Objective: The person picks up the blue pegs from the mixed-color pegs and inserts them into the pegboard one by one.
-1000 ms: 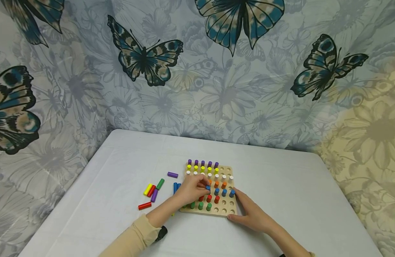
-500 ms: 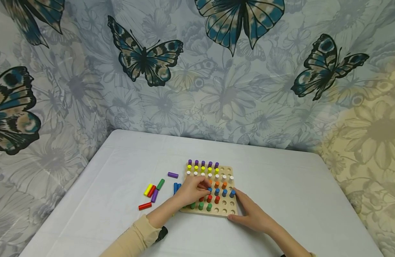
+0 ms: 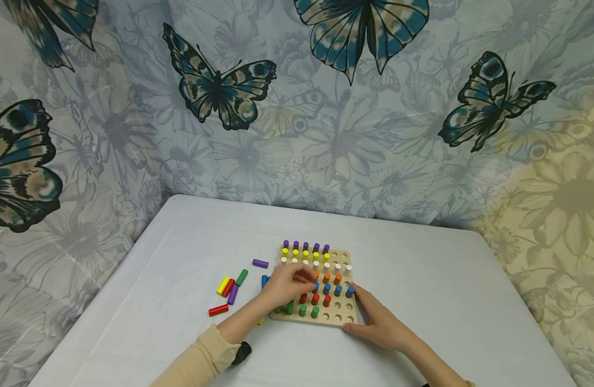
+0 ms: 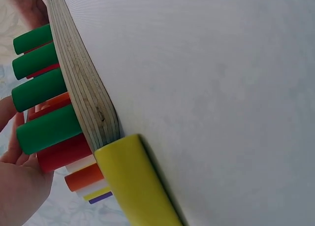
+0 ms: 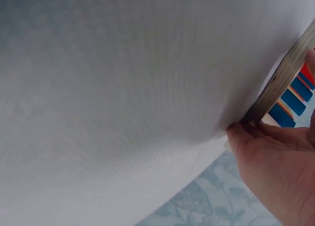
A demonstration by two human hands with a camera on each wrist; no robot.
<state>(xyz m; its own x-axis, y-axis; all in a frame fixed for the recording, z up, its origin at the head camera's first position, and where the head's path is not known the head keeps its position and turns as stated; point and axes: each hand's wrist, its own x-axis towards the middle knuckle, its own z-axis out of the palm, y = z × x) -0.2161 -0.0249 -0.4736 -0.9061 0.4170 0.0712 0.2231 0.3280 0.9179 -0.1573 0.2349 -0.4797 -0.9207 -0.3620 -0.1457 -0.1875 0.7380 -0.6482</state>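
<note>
The wooden pegboard [image 3: 347, 317] lies on the table, with rows of purple, yellow, white, orange, blue, red and green pegs. My left hand [image 3: 288, 283] reaches over it from the left in the head view. Its thumb and fingertips pinch a blue peg [image 3: 316, 287] standing in the blue row; part of that peg is hidden. At the board's near right corner, my right hand [image 3: 381, 325] holds the edge between thumb and fingers. Green pegs [image 4: 48, 129] stick out past the board's edge in the left wrist view, with a yellow peg [image 4: 135, 179] lying close by.
Loose pegs lie left of the board: a purple peg [image 3: 260, 263], a green peg [image 3: 241, 277], a red peg [image 3: 218, 310], a yellow peg [image 3: 222, 285] and others. Blue pegs [image 3: 264, 281] lie partly behind my left hand. A butterfly-patterned wall [image 3: 326, 150] stands behind the table.
The blue peg in my left fingers has moved slightly right and down into the blue row. My right hand keeps its place on the board.
</note>
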